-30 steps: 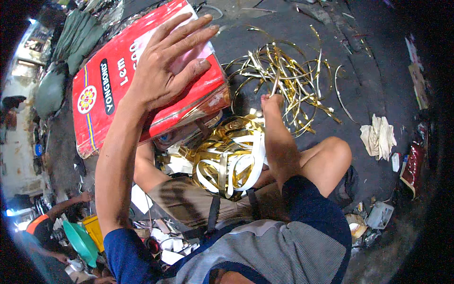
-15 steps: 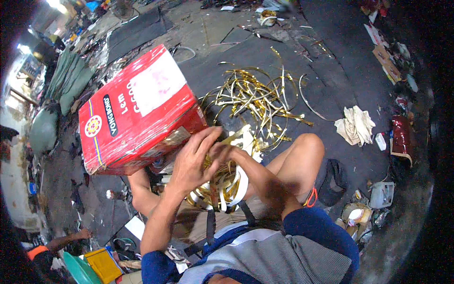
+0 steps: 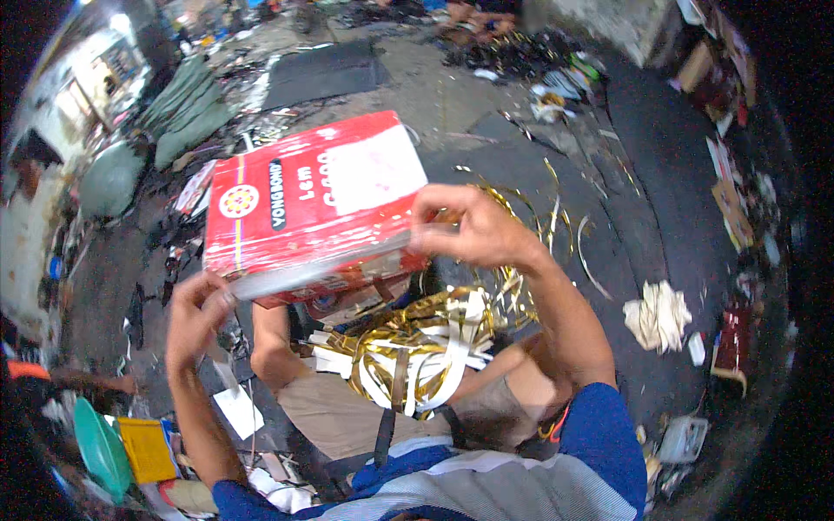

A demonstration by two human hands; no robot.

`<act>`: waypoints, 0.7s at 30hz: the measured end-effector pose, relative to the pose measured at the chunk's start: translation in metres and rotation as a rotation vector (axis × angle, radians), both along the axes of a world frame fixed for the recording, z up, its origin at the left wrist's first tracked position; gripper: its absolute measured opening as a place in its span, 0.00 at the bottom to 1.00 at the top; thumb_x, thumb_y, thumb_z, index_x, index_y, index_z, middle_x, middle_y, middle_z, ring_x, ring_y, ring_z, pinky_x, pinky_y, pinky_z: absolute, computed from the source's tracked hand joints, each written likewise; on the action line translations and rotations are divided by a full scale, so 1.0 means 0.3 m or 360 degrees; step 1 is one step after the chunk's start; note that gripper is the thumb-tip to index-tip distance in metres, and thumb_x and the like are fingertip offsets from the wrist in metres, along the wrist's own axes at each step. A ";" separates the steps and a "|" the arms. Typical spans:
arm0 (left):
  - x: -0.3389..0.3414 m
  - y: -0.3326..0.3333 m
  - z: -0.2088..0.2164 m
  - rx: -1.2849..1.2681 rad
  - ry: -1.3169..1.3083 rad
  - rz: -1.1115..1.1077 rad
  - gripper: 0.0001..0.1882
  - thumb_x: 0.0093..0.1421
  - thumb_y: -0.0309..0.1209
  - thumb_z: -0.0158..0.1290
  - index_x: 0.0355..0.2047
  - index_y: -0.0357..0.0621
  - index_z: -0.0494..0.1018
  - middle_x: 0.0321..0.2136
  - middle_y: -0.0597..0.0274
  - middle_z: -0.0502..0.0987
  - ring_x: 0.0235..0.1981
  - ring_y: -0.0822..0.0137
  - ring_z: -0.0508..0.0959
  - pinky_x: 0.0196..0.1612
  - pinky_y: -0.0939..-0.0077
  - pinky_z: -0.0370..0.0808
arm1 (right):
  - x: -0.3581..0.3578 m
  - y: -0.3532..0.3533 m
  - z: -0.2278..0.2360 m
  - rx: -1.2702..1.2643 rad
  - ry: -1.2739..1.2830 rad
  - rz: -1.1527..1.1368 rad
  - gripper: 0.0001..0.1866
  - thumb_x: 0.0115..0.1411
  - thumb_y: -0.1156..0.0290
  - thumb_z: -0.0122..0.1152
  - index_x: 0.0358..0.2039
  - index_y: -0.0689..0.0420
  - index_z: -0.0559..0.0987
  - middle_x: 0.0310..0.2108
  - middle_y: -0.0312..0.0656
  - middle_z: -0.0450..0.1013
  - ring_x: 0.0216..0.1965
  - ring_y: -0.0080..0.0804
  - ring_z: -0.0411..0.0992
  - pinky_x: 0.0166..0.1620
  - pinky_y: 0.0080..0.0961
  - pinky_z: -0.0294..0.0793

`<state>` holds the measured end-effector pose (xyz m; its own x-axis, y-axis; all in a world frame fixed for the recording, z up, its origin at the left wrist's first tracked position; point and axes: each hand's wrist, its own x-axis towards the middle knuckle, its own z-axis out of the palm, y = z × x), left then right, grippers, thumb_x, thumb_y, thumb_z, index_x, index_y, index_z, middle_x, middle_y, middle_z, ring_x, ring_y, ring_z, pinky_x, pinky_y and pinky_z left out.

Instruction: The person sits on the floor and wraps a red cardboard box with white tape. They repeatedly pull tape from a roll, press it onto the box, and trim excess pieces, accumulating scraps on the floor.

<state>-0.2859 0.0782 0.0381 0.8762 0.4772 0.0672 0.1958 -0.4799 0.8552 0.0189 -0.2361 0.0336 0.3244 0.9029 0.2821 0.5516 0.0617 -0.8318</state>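
A large red rectangular tin (image 3: 304, 234) with a white patch stands tilted in front of me, above my lap. My right hand (image 3: 473, 227) closes on its near right corner, thumb and fingers pinching the edge. At the near left corner, my left hand (image 3: 198, 314) has its fingers bent around the edge, slightly blurred. Beneath the tin, a bundle of shiny gold and white strips (image 3: 417, 347) lies across my lap, touched by neither hand. More loose gold strips (image 3: 521, 208) spread over the floor beyond my right hand.
A crumpled cream cloth (image 3: 658, 317) lies on the dark floor to the right. A green basin (image 3: 100, 447) and a yellow packet (image 3: 146, 450) stand at lower left, near another person's arm (image 3: 95, 379). Green sacking (image 3: 187, 108) is heaped at far left.
My hands have parted from the gold strips in my lap and moved to the tin's two near corners. The tin now appears turned more level, and the whole view has shifted.
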 end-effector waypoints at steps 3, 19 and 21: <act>0.009 0.222 0.085 0.0098 0.0057 -0.0081 0.13 0.67 0.36 0.58 0.31 0.39 0.77 0.22 0.68 0.77 0.22 0.79 0.73 0.26 0.80 0.69 | 0.081 0.093 0.078 -0.0210 0.0026 -0.0272 0.14 0.61 0.61 0.66 0.38 0.61 0.84 0.30 0.40 0.82 0.32 0.25 0.78 0.40 0.29 0.78; 0.805 -0.270 -0.113 0.0271 -0.0544 -0.0411 0.17 0.57 0.31 0.66 0.43 0.36 0.78 0.35 0.49 0.82 0.34 0.59 0.84 0.38 0.65 0.80 | 0.114 0.210 0.004 -0.0158 -0.0965 -0.0834 0.17 0.53 0.60 0.74 0.41 0.53 0.81 0.34 0.45 0.80 0.35 0.46 0.80 0.41 0.41 0.78; 0.802 -0.277 -0.122 0.0316 -0.0617 -0.0356 0.12 0.57 0.31 0.64 0.38 0.36 0.80 0.35 0.49 0.82 0.34 0.56 0.83 0.39 0.64 0.80 | 0.134 0.187 -0.009 -0.0053 -0.0990 -0.0776 0.12 0.55 0.61 0.73 0.37 0.52 0.84 0.32 0.41 0.79 0.36 0.44 0.79 0.41 0.40 0.78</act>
<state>-0.0451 -0.0048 0.0016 0.8482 0.2253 0.4795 -0.2454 -0.6350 0.7325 0.0592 -0.1799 0.0308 0.4773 0.7107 0.5168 0.8745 -0.3261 -0.3591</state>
